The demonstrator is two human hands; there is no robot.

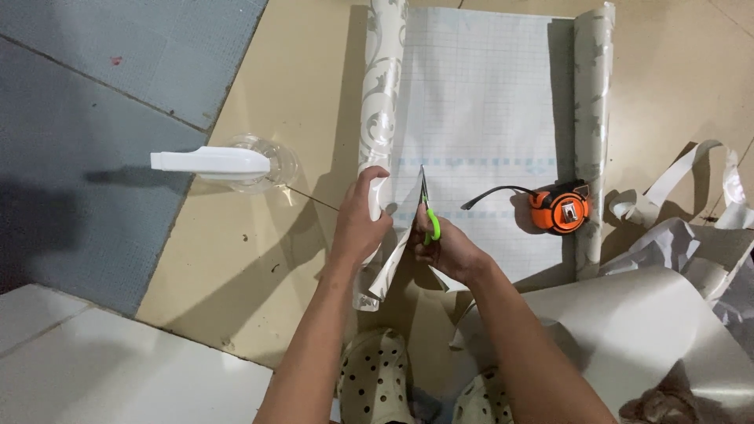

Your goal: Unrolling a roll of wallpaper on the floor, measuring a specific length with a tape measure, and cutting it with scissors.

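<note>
Right hand (446,250) grips green-handled scissors (429,213) mid-cut; left hand (363,213) clasps wallpaper roll (382,102). Risk: blades near left fingers (375,174), cut may wander off grid.

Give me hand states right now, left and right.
Left hand: closed on the curled edge of the wallpaper sheet.
Right hand: closed on the green-handled scissors, blades in the sheet.

No packages, signs or screens are in view. The only label is on the orange tape measure (559,209), lying on the gridded backing sheet (479,94) right of centre: a small, roughly square dark patch with light marking, set in the middle of the case's upward-facing side and ringed by orange housing.
</note>
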